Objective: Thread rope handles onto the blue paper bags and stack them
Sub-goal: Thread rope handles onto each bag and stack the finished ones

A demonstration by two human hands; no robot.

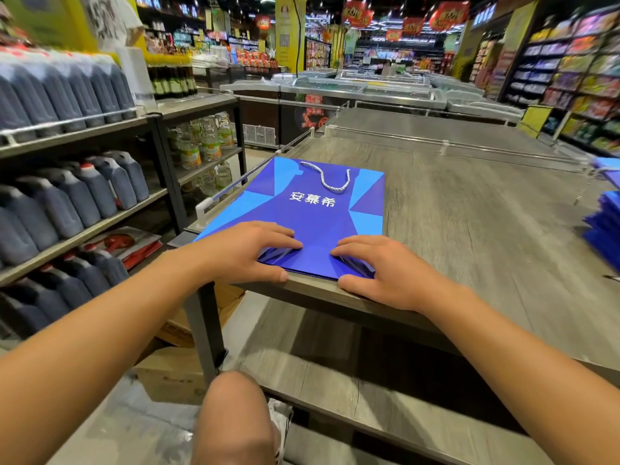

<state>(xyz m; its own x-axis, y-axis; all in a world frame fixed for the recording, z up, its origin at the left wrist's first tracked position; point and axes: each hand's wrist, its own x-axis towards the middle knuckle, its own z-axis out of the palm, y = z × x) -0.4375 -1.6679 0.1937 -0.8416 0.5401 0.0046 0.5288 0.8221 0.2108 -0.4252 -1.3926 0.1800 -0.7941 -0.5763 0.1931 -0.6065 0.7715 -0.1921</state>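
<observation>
Both grips lie released, left hand (pixel 248 251) and right hand (pixel 379 266) pressing the blue bag (pixel 312 216) flat on the counter (pixel 469 209); more bags (pixel 604 216) lie well apart.

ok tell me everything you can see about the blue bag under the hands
The blue paper bag lies flat and folded on the grey wood-look table, near its front left corner. It is deep blue with lighter blue angular panels and white printed characters across the middle. A white twisted rope handle loops over its far end. The left hand and right hand press its near, folded end with fairly straight fingers, thumbs at the table edge.
</observation>
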